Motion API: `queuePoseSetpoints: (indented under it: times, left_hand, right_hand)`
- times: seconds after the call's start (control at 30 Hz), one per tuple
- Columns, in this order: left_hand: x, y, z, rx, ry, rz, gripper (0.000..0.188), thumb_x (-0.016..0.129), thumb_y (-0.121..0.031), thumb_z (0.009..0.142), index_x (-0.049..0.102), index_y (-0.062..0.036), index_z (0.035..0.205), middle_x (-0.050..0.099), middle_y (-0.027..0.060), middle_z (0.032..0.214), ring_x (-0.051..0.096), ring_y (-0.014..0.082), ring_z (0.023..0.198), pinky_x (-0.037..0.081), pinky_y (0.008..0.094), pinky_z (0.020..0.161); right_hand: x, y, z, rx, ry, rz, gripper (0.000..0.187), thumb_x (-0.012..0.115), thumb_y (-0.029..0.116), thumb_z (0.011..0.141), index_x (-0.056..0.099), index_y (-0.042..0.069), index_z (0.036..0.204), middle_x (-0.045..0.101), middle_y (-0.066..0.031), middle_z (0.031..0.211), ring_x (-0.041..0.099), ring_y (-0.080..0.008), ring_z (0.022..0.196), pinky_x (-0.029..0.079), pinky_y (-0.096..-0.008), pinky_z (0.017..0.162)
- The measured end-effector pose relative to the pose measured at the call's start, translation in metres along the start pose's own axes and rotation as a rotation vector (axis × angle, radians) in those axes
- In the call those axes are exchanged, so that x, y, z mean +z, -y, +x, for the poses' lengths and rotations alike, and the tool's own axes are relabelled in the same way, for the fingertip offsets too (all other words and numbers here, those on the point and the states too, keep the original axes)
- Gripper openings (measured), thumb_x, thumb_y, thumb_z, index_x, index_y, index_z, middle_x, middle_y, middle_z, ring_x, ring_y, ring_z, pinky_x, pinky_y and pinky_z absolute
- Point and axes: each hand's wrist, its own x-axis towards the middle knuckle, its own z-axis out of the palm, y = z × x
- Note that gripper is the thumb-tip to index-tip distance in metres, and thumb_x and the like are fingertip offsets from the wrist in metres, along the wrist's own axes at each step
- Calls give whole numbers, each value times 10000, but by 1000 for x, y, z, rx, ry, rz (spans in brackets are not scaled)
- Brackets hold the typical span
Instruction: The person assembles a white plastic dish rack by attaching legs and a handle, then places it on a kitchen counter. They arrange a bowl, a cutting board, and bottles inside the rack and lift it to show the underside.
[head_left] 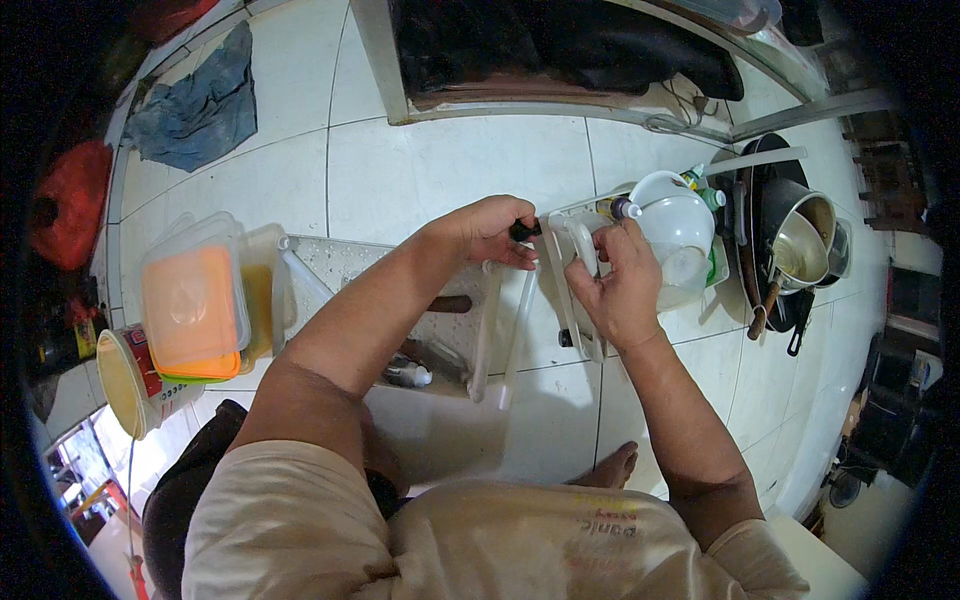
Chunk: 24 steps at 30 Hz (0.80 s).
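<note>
My left hand [497,232] is closed, its fingers and thumb around a small black piece [522,231] that looks like a caster. That piece sits at the far corner of a white plastic frame [574,243], standing on edge. A similar black piece [566,338] shows at the frame's near end. My right hand [622,288] grips the frame from the right side, thumb and fingers bent over its rim. Beneath my left forearm lies a wet grey tray [345,262] with white edges, and a dark brown handle [450,304] rests in it.
White bowls [676,225] and bottles fill a container on the right, beside stacked pots and pans [800,240]. Plastic boxes with an orange lid [190,300] and a bucket [130,385] stand left. A grey cloth [200,105] lies on the tiles. A white tube [519,340] lies nearby.
</note>
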Motion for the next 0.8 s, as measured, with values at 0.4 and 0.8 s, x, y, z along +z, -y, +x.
queuePoseSetpoints:
  times: [0.4, 0.8]
  left_hand:
    - [70, 45, -23, 135, -25, 1978, 266, 672, -113, 695, 662, 26, 921, 656, 198, 1000, 648, 315, 939, 519, 417, 782]
    - [91, 126, -8, 35, -129, 799, 373, 718, -251, 690, 629, -26, 973, 665, 194, 919, 644, 350, 897, 504, 416, 810]
  right_hand:
    - [-4, -8, 2, 45, 51, 37, 257, 698, 174, 658, 538, 31, 800, 513, -132, 808, 552, -333, 727, 452, -424, 614]
    - [-9, -8, 4, 35, 67, 16, 220, 680, 111, 651, 535, 16, 787, 498, -116, 754, 542, -265, 659, 463, -357, 594]
